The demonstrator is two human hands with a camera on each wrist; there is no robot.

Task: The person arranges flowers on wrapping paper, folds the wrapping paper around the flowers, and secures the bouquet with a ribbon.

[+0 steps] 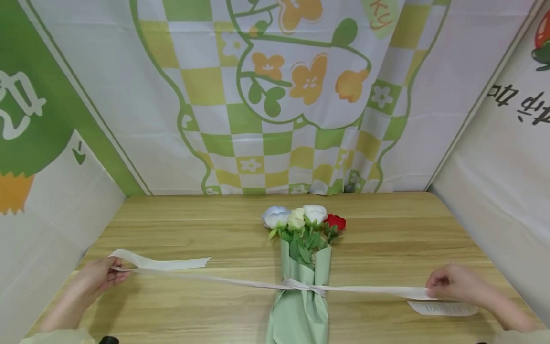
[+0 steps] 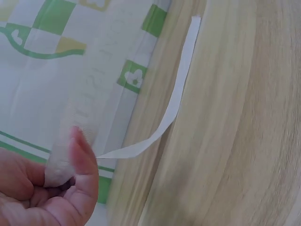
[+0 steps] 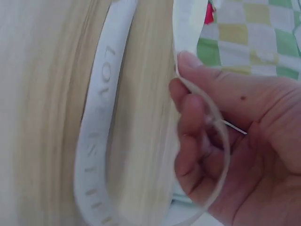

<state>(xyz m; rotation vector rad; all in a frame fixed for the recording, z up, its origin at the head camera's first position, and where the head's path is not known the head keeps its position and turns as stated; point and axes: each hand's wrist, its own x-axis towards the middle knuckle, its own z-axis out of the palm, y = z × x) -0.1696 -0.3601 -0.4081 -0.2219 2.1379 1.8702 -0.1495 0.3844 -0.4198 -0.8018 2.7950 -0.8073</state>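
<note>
A bouquet of white, cream and red flowers (image 1: 296,220) wrapped in green paper (image 1: 301,315) lies mid-table. Around its waist runs a white ribbon (image 1: 365,289), crossed at the front and stretched nearly straight to both sides. At the far left, my left hand (image 1: 96,277) pinches one length of it, and the loose end trails over the table. My right hand (image 1: 457,286) pinches the other length between thumb and forefinger at the right. In the right wrist view the ribbon's tail (image 3: 96,127) loops below that hand, with printed letters reading "LOVE IS".
The wooden table (image 1: 193,234) ends at a patterned curtain (image 1: 275,143) behind. Fabric walls stand at the left and right (image 1: 507,181). Small dark objects (image 1: 109,340) show at the bottom edge.
</note>
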